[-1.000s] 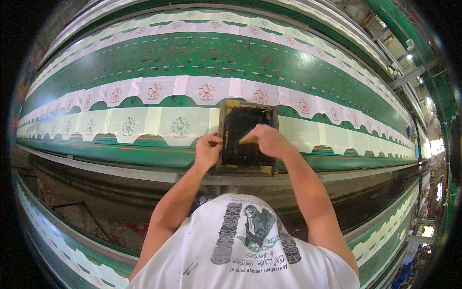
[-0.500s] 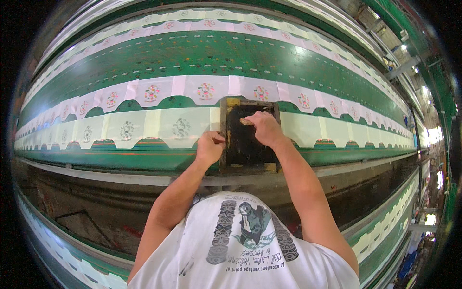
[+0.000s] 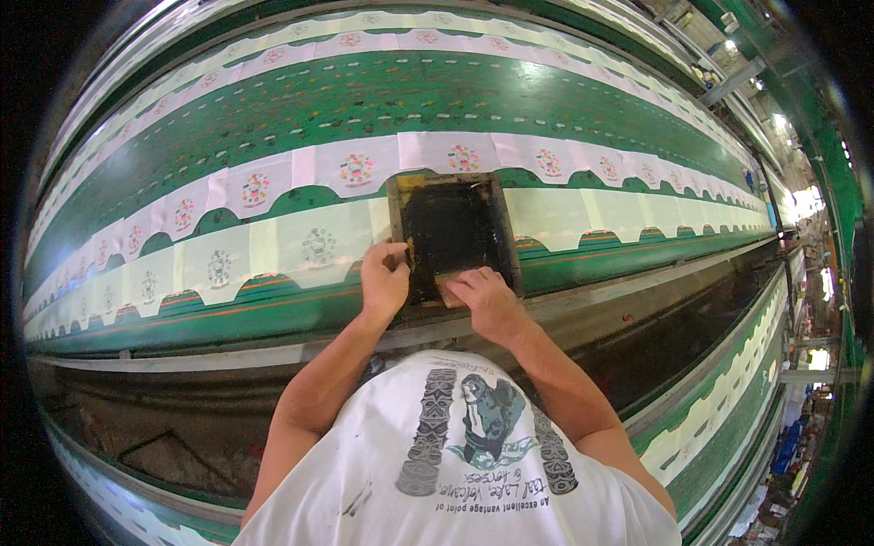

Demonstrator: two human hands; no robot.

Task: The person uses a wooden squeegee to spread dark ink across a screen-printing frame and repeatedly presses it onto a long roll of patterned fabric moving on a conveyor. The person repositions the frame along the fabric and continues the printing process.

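Drawn toward the body since the earlier frame, the right hand grasps a scraper at the dark frame's near end. The left hand touches its left side, grip unclear; a slip there might shift it and smear the print. Left of that hand, pale cloth lines the green surface; bright light shows far right.

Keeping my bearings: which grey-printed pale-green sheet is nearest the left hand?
The pale-green sheet just left of the dark rectangular frame; its row's other prints lie farther left.
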